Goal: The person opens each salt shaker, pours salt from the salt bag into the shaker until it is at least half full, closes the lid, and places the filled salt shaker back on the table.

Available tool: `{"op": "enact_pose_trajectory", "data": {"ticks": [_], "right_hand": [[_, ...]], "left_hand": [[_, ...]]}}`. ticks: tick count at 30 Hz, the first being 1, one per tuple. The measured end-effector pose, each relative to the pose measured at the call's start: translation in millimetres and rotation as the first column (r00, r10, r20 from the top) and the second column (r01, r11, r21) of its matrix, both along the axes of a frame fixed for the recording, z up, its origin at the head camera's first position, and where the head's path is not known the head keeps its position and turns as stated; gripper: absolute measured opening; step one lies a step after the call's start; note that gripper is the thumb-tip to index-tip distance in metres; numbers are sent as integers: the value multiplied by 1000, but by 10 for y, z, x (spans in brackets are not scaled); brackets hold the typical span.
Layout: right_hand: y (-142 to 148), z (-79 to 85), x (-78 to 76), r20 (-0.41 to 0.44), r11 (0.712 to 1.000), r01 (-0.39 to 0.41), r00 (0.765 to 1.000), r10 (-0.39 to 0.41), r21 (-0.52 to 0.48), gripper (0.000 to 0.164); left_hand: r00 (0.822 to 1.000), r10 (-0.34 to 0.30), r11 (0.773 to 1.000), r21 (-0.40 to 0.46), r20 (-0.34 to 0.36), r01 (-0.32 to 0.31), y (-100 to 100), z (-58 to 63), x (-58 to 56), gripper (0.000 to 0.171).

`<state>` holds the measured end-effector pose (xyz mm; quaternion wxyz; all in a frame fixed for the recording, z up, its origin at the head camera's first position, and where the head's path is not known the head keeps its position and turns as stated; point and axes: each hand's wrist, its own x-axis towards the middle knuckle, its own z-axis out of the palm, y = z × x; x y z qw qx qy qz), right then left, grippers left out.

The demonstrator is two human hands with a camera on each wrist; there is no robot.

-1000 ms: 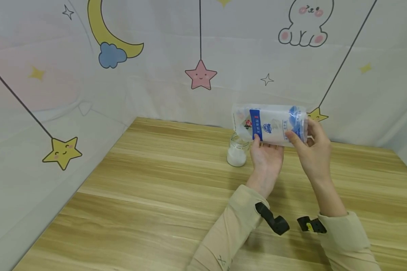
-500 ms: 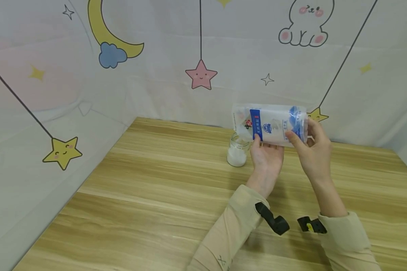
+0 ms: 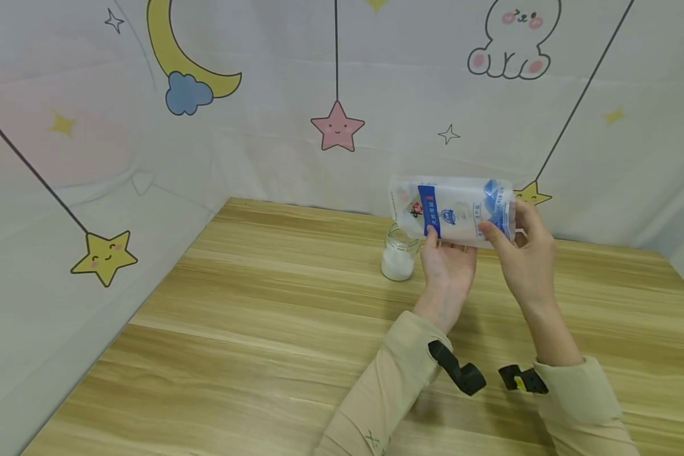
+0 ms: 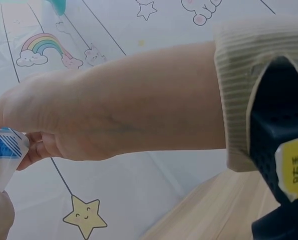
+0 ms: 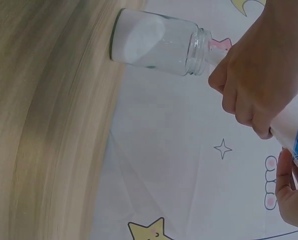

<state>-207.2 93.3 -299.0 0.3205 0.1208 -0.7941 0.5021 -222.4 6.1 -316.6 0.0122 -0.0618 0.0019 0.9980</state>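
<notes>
A white and blue bag of salt point(image 3: 467, 206) lies on its side in the air, its left end at the mouth of a glass jar point(image 3: 400, 256). My left hand point(image 3: 447, 269) holds the bag from below, thumb on its front. At the bag's right end, my right hand point(image 3: 530, 253) grips it, thumb in front and fingers behind. White salt point(image 5: 143, 37) fills the lower part of the upright jar. In the right wrist view, the left hand's curled fingers point(image 5: 244, 107) wrap the bag close to the jar's rim. The left wrist view mostly shows the right forearm point(image 4: 138, 105).
The jar stands on a wood-grain table point(image 3: 234, 335), towards its back edge. Behind and to the left hangs a white cloth point(image 3: 273, 152) printed with stars, a moon and animals. Black camera mounts point(image 3: 458, 370) are strapped on both sleeves.
Almost nothing differs. The bag of salt has shifted very slightly left and down, while both hands keep their hold and the jar stays in place.
</notes>
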Motion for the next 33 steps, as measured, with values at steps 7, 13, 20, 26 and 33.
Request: {"op": "enact_pose_trajectory", "data": {"ticks": [7, 13, 20, 26, 33], "right_hand": [[16, 4, -17, 21, 1000, -7, 1000, 7, -7, 45], [27, 23, -4, 74, 1000, 2, 997, -3, 12, 51], [39, 25, -1, 115, 995, 10, 993, -21, 97, 61], [46, 10, -11, 131, 996, -26, 991, 14, 88, 63], [31, 10, -5, 126, 998, -25, 992, 18, 55, 60]], "left_hand": [[1000, 7, 1000, 0, 2, -7, 1, 16, 3, 44], [1000, 13, 1000, 13, 1, -13, -1, 29, 3, 45], [1000, 23, 999, 31, 11, -24, -5, 34, -13, 44], [1000, 25, 999, 38, 8, -25, -7, 30, -15, 44], [1000, 29, 998, 53, -1, -28, -4, 23, -7, 44]]}}
